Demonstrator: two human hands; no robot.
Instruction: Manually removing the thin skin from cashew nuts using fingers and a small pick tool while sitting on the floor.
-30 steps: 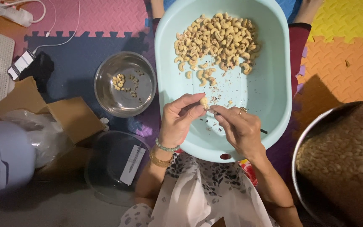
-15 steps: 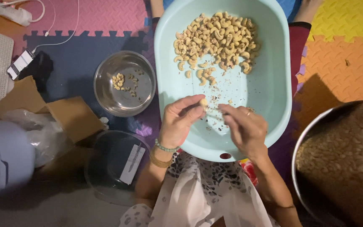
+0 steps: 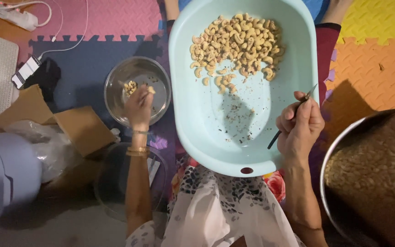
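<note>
Cashews [image 3: 236, 43], basin [image 3: 298, 82] on colourful foam mats [image 3: 376, 23]

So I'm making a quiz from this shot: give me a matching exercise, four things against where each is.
Things:
1. left hand
2. right hand
3. cashew pile
4. phone

Places:
A. far end of the pale blue tub
B. over the steel bowl
C. on the dark blue mat
D. tub's right rim, holding a thin tool

Pairs: 1-B, 2-D, 3-A, 4-C
</note>
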